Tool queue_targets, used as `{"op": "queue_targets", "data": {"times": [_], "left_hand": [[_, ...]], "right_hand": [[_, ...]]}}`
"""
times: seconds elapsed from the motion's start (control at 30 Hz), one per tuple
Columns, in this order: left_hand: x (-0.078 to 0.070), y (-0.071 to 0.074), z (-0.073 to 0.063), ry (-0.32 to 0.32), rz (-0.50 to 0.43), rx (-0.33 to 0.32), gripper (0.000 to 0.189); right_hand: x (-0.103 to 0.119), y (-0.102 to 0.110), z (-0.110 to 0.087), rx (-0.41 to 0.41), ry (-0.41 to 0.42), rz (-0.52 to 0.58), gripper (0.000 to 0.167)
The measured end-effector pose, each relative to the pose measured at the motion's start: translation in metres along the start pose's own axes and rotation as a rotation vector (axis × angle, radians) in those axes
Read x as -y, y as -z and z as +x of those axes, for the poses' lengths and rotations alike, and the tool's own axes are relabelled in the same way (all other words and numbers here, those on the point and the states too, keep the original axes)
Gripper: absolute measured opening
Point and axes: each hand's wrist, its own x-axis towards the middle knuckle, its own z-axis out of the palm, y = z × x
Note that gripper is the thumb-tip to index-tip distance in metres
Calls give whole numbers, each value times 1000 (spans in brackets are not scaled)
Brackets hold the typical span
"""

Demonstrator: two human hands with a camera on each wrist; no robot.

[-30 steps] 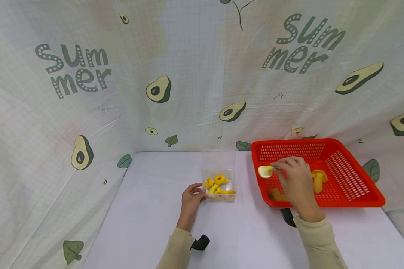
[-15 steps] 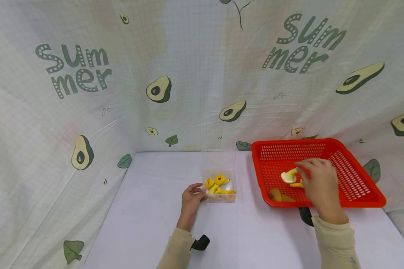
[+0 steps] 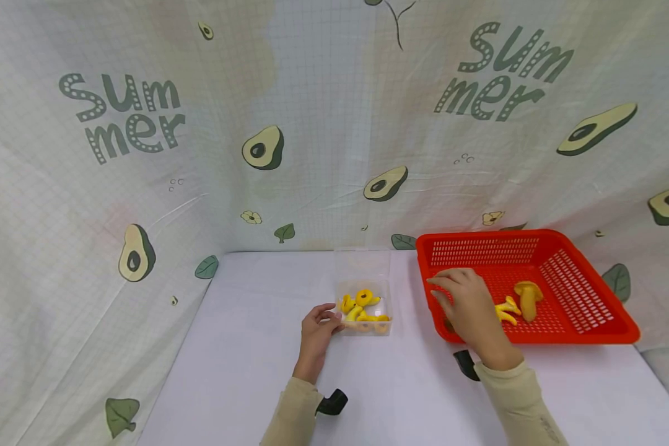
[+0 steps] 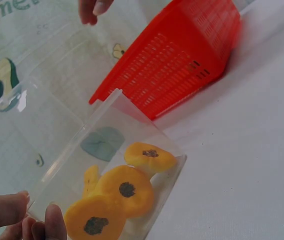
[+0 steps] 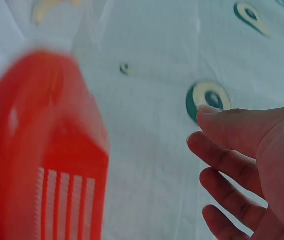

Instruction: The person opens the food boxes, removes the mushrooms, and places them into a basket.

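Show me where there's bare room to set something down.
Free: white tabletop left of the left hand; the strip between clear box and red basket; the basket's floor right of the ochre mushroom. Crowded: the box, with yellow pieces.

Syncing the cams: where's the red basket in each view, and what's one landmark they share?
Head: red basket at right, below mid-height.
Left wrist: top, centre to right, tilted, cut by the top edge.
Right wrist: left side, partly blurred, cut by the left and bottom edges.
Shared landmark: right hand, overlapping it in head, at the top edge in left wrist, at the right edge in right wrist.
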Motion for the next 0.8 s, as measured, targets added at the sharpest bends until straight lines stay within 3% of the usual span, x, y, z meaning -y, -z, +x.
{"op": "queue_targets", "data": {"times": [0.43,0.8], "left_hand": [[-1,0,1,6,3,-3,39],[1,2,0,-19,-35,16,38]], "right_hand": [[44,-55,20,159,150,95,34],[60,-93,34,301,242,164,32]]}}
